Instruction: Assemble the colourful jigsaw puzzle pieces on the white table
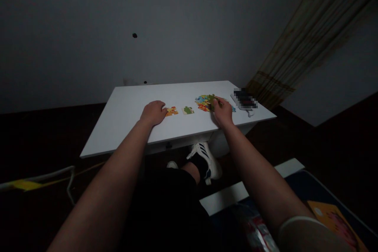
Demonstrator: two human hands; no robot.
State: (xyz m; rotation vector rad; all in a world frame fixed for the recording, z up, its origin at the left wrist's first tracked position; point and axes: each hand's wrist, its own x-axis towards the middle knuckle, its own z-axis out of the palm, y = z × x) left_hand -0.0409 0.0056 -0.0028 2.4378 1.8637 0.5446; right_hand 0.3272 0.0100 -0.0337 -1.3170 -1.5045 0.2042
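Observation:
Orange jigsaw puzzle pieces [172, 111] lie on the white table [130, 100]. At their left side rests my left hand [154, 112], its fingers loosely bent, with a gap showing between thumb and forefinger. A green and cream puzzle piece [188, 110] lies separately to the right of the orange ones. My right hand [223, 112] pinches a dark green puzzle piece [212, 101] between thumb and fingers, above a pile of mixed blue, yellow and red puzzle pieces [202, 102]. Part of that pile is hidden behind the hand and the held piece.
A dark, pixelated object [245, 98] with something white under it sits at the table's right end. Behind the table is a grey wall [183, 27], with a curtain [283, 51] at right. Below are my shoe [205, 159] and an orange printed packet [333, 220].

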